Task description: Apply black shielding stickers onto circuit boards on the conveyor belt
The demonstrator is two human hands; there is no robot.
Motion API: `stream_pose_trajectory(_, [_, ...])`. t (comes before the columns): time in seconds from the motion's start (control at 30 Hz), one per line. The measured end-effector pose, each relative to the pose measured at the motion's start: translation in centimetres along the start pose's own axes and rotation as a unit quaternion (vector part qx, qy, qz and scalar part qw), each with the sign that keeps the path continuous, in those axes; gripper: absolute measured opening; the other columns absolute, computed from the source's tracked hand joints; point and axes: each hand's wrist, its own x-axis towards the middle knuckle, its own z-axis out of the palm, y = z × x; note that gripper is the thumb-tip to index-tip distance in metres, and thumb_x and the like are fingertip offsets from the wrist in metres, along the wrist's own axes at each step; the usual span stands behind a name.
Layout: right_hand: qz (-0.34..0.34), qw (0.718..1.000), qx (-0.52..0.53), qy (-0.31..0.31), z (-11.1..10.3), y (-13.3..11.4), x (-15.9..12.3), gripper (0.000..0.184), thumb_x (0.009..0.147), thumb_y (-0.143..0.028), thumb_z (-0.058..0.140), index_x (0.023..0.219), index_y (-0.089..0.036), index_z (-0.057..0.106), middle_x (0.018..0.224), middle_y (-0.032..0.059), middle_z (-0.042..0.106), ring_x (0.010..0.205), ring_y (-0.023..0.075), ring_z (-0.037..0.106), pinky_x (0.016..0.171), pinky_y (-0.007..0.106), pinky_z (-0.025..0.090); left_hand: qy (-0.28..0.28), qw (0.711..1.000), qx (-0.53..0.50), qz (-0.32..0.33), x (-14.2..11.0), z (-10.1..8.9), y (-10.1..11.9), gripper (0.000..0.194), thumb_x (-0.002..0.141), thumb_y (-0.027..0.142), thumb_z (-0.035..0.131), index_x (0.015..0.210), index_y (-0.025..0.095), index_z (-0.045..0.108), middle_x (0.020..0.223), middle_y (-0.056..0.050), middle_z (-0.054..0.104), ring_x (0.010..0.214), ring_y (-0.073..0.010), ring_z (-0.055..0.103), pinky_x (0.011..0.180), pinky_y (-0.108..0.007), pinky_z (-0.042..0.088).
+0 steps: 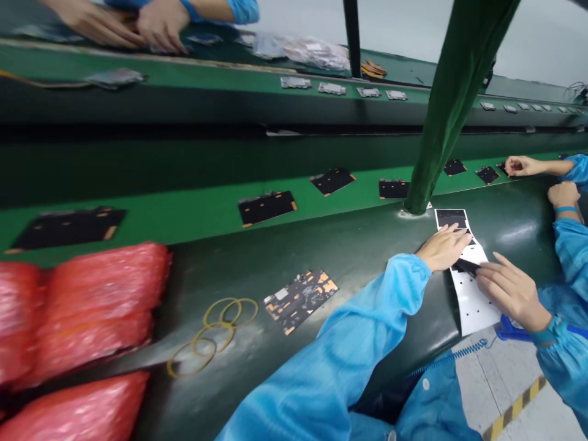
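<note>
A white backing sheet (473,306) with black stickers on its far part lies on the green bench and hangs over the near edge. My left hand (444,247) rests on the sheet, palm down with fingers stretched out. My right hand (512,293) pinches the edge of a black sticker (467,266), which is lifted at an angle from the sheet. Left of my left sleeve lies a circuit board (301,300) with its component side up. Beside the board are several yellow rubber bands (218,337).
Red bubble-wrap packs (101,300) fill the left side. A bright green strip (197,223) carries several black-covered boards (267,208). A green-wrapped post (443,116) rises beyond the sheet. Co-workers' hands (163,24) appear at upper left and a co-worker's hand (523,166) at right.
</note>
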Motion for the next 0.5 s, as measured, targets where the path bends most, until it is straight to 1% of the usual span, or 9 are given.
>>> stream_pose_trajectory(0.07, [-0.025, 0.999, 0.042, -0.019, -1.9, -1.9, -0.7, 0.024, 0.099, -0.017, 0.065, 0.112, -0.031, 0.079, 0.114, 0.0021, 0.083, 0.109, 0.0254, 0.079, 0.114, 0.056, 0.058, -0.006, 1.0, -0.012, -0.004, 0.5, -0.8, 0.1, 0.05, 0.113, 0.037, 0.027, 0.142, 0.027, 0.066, 0.16, 0.002, 0.055, 0.16, -0.0205, 0.036, 0.133, -0.042, 0.026])
stream_pose_trajectory(0.13, [-0.017, 0.998, 0.056, 0.015, -3.3, -3.5, -0.8, 0.024, 0.095, -0.017, 0.071, 0.111, -0.032, 0.078, 0.107, 0.0004, 0.084, 0.101, 0.0247, 0.082, 0.11, 0.053, 0.061, 0.0, 1.0, -0.023, -0.005, 0.1, -1.9, 0.7, 0.05, 0.113, 0.034, 0.026, 0.14, 0.03, 0.068, 0.16, 0.005, 0.055, 0.16, -0.0191, 0.036, 0.132, -0.041, 0.027])
stream_pose_trajectory(0.17, [0.007, 0.997, 0.059, 0.042, -3.7, -4.2, -0.7, 0.022, 0.093, -0.016, 0.073, 0.108, -0.031, 0.078, 0.1, -0.0006, 0.084, 0.095, 0.0237, 0.082, 0.106, 0.05, 0.064, 0.004, 0.999, -0.033, 0.0, -0.7, -2.4, 1.3, 0.05, 0.113, 0.033, 0.026, 0.138, 0.03, 0.069, 0.16, 0.005, 0.056, 0.158, -0.0178, 0.039, 0.131, -0.039, 0.029])
stream_pose_trajectory(0.23, [0.083, 0.99, 0.063, 0.096, -3.8, -5.4, -0.2, 0.014, 0.094, -0.017, 0.072, 0.099, -0.029, 0.076, 0.089, -0.0015, 0.083, 0.081, 0.0211, 0.082, 0.088, 0.038, 0.07, 0.007, 0.997, -0.073, 0.033, -3.5, -3.4, 2.6, 0.045, 0.113, 0.035, 0.033, 0.137, 0.029, 0.071, 0.154, 0.004, 0.062, 0.15, -0.0157, 0.052, 0.124, -0.031, 0.039])
stream_pose_trajectory(0.3, [0.155, 0.977, 0.076, 0.128, -3.0, -6.4, 0.5, 0.009, 0.096, -0.022, 0.07, 0.092, -0.028, 0.075, 0.084, -0.0002, 0.082, 0.073, 0.0201, 0.081, 0.068, 0.03, 0.068, 0.002, 0.99, -0.116, 0.078, -7.4, -3.9, 3.8, 0.037, 0.105, 0.043, 0.056, 0.134, 0.026, 0.073, 0.138, 0.001, 0.074, 0.129, -0.0174, 0.07, 0.11, -0.026, 0.051])
stream_pose_trajectory(0.33, [0.179, 0.97, 0.088, 0.139, -2.3, -7.0, 0.9, 0.01, 0.097, -0.025, 0.069, 0.089, -0.027, 0.075, 0.082, 0.0005, 0.082, 0.072, 0.0201, 0.081, 0.063, 0.028, 0.066, 0.008, 0.991, -0.11, 0.081, -9.5, -4.0, 4.1, 0.037, 0.098, 0.044, 0.068, 0.129, 0.026, 0.076, 0.128, 0.001, 0.079, 0.118, -0.0194, 0.076, 0.104, -0.027, 0.055])
stream_pose_trajectory(0.37, [0.197, 0.964, 0.105, 0.147, -1.6, -7.5, 1.3, 0.011, 0.097, -0.027, 0.07, 0.088, -0.027, 0.075, 0.082, 0.0012, 0.082, 0.071, 0.0203, 0.08, 0.062, 0.028, 0.065, 0.018, 0.993, -0.093, 0.067, -11.6, -4.0, 4.3, 0.032, 0.095, 0.04, 0.073, 0.124, 0.026, 0.079, 0.119, 0.001, 0.082, 0.109, -0.0206, 0.079, 0.1, -0.028, 0.057])
stream_pose_trajectory(0.43, [0.233, 0.949, 0.15, 0.154, 0.0, -8.7, 2.0, 0.008, 0.097, -0.029, 0.071, 0.095, -0.026, 0.077, 0.089, 0.0026, 0.083, 0.073, 0.0208, 0.081, 0.067, 0.029, 0.066, 0.057, 0.997, -0.045, 0.002, -15.1, -3.8, 4.2, 0.02, 0.096, 0.029, 0.069, 0.111, 0.028, 0.083, 0.106, 0.002, 0.085, 0.098, -0.0211, 0.081, 0.096, -0.03, 0.058])
stream_pose_trajectory(0.5, [0.275, 0.928, 0.203, 0.146, 1.4, -10.0, 2.6, 0.016, 0.096, -0.032, 0.073, 0.109, -0.025, 0.078, 0.099, 0.0045, 0.084, 0.074, 0.0214, 0.081, 0.07, 0.031, 0.067, 0.097, 0.993, -0.025, -0.065, -17.7, -3.6, 3.8, 0.025, 0.098, 0.02, 0.062, 0.105, 0.029, 0.085, 0.101, 0.003, 0.085, 0.095, -0.0206, 0.081, 0.096, -0.031, 0.058])
